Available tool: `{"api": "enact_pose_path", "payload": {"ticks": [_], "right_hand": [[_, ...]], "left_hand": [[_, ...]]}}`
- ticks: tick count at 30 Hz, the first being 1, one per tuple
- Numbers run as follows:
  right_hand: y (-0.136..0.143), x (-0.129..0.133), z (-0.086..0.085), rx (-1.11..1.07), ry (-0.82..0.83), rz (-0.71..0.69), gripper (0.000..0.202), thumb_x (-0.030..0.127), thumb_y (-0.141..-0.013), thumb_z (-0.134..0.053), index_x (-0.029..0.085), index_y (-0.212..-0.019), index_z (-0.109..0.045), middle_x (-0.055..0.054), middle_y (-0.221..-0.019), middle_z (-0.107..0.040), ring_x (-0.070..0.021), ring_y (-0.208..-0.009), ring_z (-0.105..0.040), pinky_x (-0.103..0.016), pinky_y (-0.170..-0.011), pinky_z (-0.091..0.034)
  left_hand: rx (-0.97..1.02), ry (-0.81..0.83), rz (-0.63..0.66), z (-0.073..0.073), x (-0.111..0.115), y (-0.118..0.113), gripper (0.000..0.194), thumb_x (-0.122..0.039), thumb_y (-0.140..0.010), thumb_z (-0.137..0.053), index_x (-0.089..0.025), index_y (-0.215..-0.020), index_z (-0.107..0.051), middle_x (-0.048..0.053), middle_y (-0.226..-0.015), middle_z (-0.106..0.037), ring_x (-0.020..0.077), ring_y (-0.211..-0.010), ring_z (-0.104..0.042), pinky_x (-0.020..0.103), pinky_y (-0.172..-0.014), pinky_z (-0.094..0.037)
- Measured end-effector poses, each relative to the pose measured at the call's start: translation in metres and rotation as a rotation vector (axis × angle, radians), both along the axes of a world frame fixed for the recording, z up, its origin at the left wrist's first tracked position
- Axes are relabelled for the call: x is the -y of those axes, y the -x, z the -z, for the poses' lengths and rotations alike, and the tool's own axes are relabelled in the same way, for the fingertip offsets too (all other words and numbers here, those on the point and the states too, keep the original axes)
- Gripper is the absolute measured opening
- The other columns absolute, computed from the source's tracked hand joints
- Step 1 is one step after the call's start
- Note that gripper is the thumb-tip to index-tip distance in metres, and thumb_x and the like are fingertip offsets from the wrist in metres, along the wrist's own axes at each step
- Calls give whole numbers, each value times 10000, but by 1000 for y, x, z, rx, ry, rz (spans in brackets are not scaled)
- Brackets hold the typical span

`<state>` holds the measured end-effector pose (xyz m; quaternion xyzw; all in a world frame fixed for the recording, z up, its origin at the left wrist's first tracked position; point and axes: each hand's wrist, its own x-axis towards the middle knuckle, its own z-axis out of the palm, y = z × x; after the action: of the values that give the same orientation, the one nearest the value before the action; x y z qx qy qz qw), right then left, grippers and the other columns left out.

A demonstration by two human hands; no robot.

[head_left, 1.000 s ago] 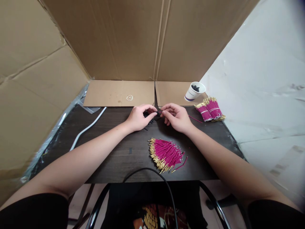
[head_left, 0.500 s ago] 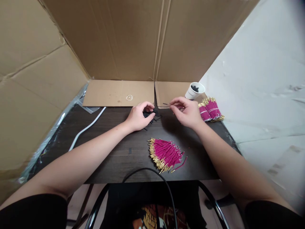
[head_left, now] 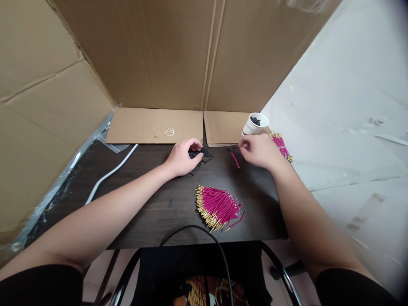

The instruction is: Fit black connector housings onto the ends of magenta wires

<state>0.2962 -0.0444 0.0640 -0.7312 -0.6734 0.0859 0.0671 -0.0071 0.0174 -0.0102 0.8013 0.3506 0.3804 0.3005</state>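
My left hand (head_left: 185,157) rests on the dark table with its fingers curved around a pile of small black tubes (head_left: 204,155); thumb and fingers are apart. To its right, my right hand (head_left: 256,149) is closed in a pinch just in front of a white paper cup (head_left: 255,123) holding black pieces. What its fingertips grip is too small to name. A few magenta wires (head_left: 233,158) lie just left of that hand. Closer to me, a fanned heap of magenta wires (head_left: 219,206) with gold ends lies on the table.
Tied magenta bundles (head_left: 281,145) lie behind my right hand, partly hidden. Flat cardboard (head_left: 134,125) with a white loop (head_left: 169,132) lies along the back, below upright cardboard walls. A pale cable (head_left: 111,172) runs at the left; a black cable (head_left: 219,246) crosses the front edge.
My right hand has moved right and its fingers have closed together. The few magenta wires left of it now show. My left hand stays at the black pile; the view has shifted slightly.
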Motion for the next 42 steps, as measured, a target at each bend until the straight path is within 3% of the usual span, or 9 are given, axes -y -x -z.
{"api": "enact_pose_path", "payload": {"ticks": [7,19,28,34,42], "right_hand": [[3,1,2,-16,98,-32,195,192,-879,-676,197,-1070,-713,-47,-1030,-806,-117,-858,-638,-249,-807,-397],[6,1,3,-99,146,-58,231,174,-878,-703,184,-1107,-676,-26,-945,-791,-91,-793,-621,-235,-781,-409],[6,0,9,-145,85,-83,301,114,-886,-639,173,-1174,-701,-52,-958,-796,-109,-823,-648,-245,-800,-424],[9,1,7,-174,93,-110,301,100,-884,-624,168,-1166,-706,-48,-965,-798,-97,-829,-643,-232,-807,-430],[11,2,8,-186,35,-124,247,174,-919,-622,163,-1151,-704,-56,-966,-788,-92,-819,-638,-231,-787,-416]], "left_hand": [[-4,1,0,-1,0,0,184,-159,-923,-801,-191,-1092,-733,54,-1047,-798,203,-971,-741,402,-972,-622],[-22,11,1,-3,1,0,170,-177,-926,-794,-197,-1083,-732,59,-1055,-802,204,-969,-737,411,-980,-632],[-42,1,-5,-4,2,1,150,-184,-928,-791,-202,-1068,-740,60,-1047,-801,215,-974,-741,419,-980,-629],[-84,-59,35,-6,1,2,35,-177,-956,-760,-203,-936,-773,63,-1055,-801,235,-1010,-751,435,-1016,-603],[-139,-86,87,-8,3,2,44,-240,-986,-807,-228,-945,-816,63,-1139,-791,276,-1152,-721,498,-1118,-562]]}}
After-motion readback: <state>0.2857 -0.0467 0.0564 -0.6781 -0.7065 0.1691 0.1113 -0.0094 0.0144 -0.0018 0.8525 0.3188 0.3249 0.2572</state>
